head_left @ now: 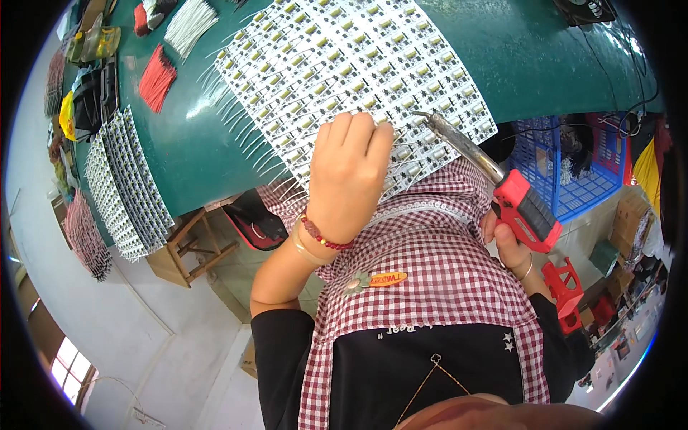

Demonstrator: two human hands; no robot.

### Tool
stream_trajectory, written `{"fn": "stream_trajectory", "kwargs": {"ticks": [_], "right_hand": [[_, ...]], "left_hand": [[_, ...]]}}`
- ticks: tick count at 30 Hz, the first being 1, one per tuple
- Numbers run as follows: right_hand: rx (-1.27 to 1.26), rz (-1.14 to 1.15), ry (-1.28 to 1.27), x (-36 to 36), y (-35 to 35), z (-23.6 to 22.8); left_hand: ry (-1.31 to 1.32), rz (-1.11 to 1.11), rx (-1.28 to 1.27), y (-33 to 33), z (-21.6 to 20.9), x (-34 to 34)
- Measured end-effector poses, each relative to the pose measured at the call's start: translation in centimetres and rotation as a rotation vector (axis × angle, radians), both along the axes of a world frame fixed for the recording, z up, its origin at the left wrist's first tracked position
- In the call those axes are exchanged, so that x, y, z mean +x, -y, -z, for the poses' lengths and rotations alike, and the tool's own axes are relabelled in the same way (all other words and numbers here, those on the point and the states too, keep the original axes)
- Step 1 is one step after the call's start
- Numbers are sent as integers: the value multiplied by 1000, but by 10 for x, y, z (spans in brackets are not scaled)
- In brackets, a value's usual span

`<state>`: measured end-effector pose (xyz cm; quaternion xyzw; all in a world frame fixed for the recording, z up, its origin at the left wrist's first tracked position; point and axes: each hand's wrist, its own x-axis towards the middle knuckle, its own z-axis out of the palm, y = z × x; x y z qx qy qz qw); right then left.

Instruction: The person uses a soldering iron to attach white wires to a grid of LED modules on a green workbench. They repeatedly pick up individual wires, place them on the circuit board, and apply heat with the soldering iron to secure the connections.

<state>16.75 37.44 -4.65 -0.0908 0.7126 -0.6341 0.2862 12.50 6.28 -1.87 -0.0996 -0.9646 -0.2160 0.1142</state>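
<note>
A large white panel of small circuit boards (pixel 315 79) lies on the green table, with rows of pale yellow components and many thin white wires sticking out past its left side. My left hand (pixel 351 168) rests over its near part, fingers curled closed; what they pinch is hidden. My right hand (pixel 509 244) grips a red and black soldering gun (pixel 527 208), partly behind its handle. The soldering gun's metal barrel slants up and left across the panel's right part. Its bent tip is above the boards, a little right of my left fingers.
Bundles of red wires (pixel 157 77) and white wires (pixel 190 27) lie on the green table (pixel 201 143), left of the panel. More board panels (pixel 125 186) are stacked at its left edge. A blue plastic crate (pixel 573 172) stands at right. A wooden stool (pixel 190 247) is below the table.
</note>
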Motion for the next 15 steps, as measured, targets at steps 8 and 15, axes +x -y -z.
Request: {"fn": "stream_trajectory", "kwargs": {"ticks": [8, 15], "right_hand": [[-124, 154, 118, -8, 19, -3], [-70, 112, 100, 2, 15, 2]], "left_hand": [[-55, -64, 72, -1, 0, -5], [-37, -61, 83, -6, 7, 0]]}}
